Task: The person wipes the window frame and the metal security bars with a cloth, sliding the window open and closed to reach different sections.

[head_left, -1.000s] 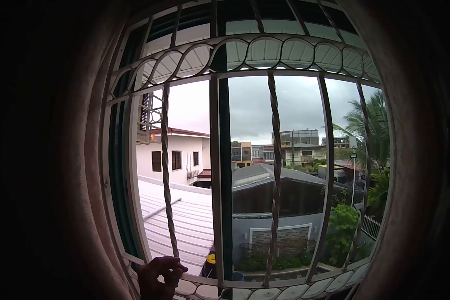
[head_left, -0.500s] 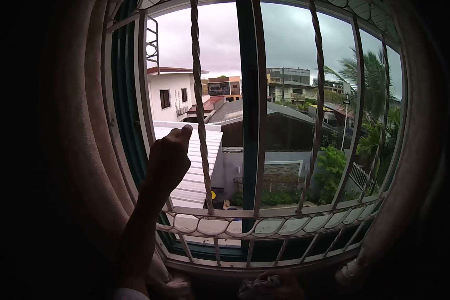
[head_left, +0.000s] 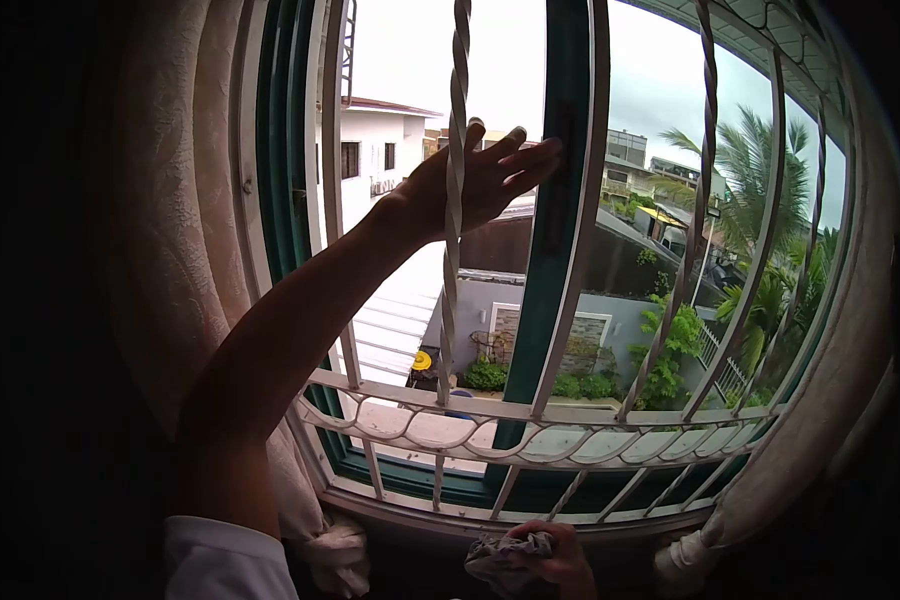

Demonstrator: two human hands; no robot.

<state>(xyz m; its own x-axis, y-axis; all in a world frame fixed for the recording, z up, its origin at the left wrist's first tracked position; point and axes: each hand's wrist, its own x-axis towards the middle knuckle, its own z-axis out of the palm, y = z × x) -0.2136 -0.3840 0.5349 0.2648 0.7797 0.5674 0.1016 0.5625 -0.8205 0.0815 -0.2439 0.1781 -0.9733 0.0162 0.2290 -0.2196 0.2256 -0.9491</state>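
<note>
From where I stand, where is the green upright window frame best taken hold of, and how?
Probably take the long left edge of the green upright window frame, level with the left grip, from the left behind the twisted bar. The frame stands tall and narrow; its left edge looks clear, while a straight bar runs close along its right.
</note>
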